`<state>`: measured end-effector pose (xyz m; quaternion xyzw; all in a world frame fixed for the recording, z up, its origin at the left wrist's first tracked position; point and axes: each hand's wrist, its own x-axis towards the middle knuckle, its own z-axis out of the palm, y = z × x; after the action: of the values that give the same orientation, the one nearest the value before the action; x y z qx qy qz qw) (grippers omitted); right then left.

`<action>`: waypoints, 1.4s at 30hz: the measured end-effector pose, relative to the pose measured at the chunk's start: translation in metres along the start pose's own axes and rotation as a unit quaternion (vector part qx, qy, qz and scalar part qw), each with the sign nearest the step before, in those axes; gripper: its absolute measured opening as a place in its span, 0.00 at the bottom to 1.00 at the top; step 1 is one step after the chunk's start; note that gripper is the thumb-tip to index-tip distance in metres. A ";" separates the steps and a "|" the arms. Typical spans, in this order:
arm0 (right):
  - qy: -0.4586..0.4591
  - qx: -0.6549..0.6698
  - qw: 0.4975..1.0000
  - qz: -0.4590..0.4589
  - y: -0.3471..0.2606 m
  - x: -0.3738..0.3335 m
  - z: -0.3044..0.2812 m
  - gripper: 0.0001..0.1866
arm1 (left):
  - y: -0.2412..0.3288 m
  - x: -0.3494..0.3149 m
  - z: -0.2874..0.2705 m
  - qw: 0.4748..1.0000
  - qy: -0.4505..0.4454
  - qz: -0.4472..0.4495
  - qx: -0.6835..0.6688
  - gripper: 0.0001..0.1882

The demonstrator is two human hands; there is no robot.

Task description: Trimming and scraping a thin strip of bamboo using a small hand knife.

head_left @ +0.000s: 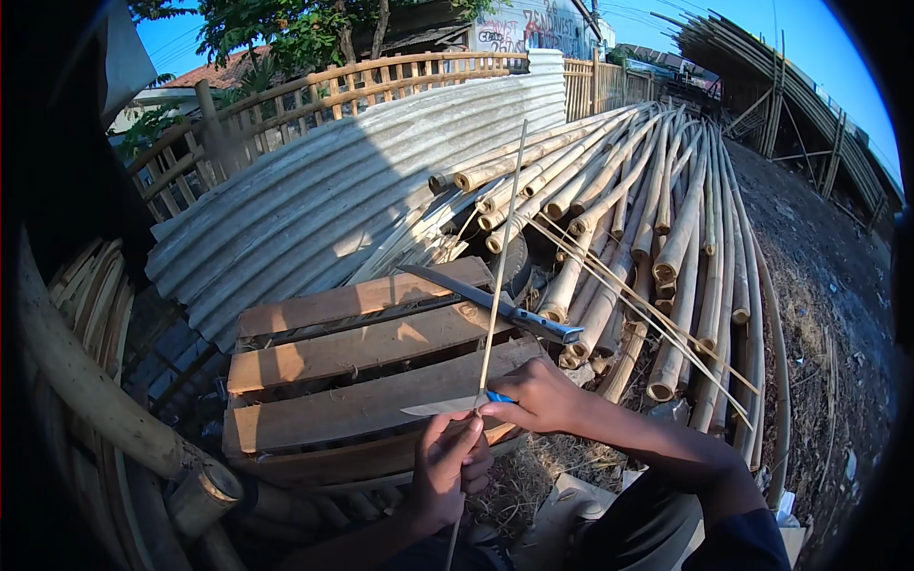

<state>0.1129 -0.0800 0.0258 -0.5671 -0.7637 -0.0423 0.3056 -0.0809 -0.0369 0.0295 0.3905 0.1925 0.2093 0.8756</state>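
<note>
My right hand [536, 396] is closed around the blue handle of a knife [443, 406], its blade pointing left. The blade lies against a long thin bamboo strip [497, 319], which rises nearly upright, leaning slightly right at its top. Below the blade, my left hand [450, 468] pinches that strip between thumb and fingers, and its lower end runs down past the hand. Both hands are in front of a wooden slatted pallet [381, 357]. Across the pallet's far right corner rests a long, dark-bladed tool with a blue-grey handle [533, 322], perhaps a saw.
Many bamboo poles [681, 252] lie piled ahead and right, with loose thin strips [647, 319] across them. Corrugated sheets [314, 200] lean by a bamboo fence [376, 84]. A thick bamboo pole [105, 385] and split pieces [95, 305] stand at left. A tyre [514, 264] is partly hidden.
</note>
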 end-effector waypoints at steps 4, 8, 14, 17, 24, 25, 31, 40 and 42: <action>0.086 0.034 0.972 0.217 0.042 0.025 -0.025 0.30 | 0.004 0.000 -0.005 1.000 0.012 -0.009 0.020 0.07; 0.072 0.032 0.968 0.237 0.031 0.013 -0.023 0.30 | -0.004 0.000 -0.001 0.999 -0.005 -0.051 0.005 0.06; 0.069 -0.069 0.962 0.254 0.053 0.017 -0.033 0.28 | -0.010 0.003 -0.006 0.996 -0.031 -0.085 0.002 0.06; 0.129 -0.008 0.936 0.327 0.083 0.009 -0.046 0.29 | -0.008 0.000 0.001 0.988 -0.033 -0.150 -0.019 0.07; 0.063 0.481 0.802 0.348 0.033 0.003 -0.017 0.18 | -0.015 0.024 -0.018 0.982 -0.118 -0.142 -0.038 0.14; 0.074 0.532 0.758 0.369 0.030 0.004 -0.016 0.15 | -0.016 0.025 -0.018 0.980 -0.139 -0.135 -0.033 0.15; -0.010 0.463 0.816 0.345 0.006 0.006 -0.002 0.14 | -0.009 0.028 -0.015 0.992 -0.091 -0.086 0.012 0.16; -0.008 -0.133 0.984 0.118 0.020 -0.001 0.000 0.29 | -0.014 0.012 -0.007 0.984 0.016 -0.033 0.176 0.14; 0.073 -0.101 0.969 0.213 0.044 0.012 -0.013 0.29 | -0.016 0.009 -0.006 0.983 0.020 -0.056 0.173 0.13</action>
<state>0.1558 -0.0600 0.0303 -0.7398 -0.5931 -0.0941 0.3034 -0.0728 -0.0386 0.0116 0.5203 0.2649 0.1308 0.8012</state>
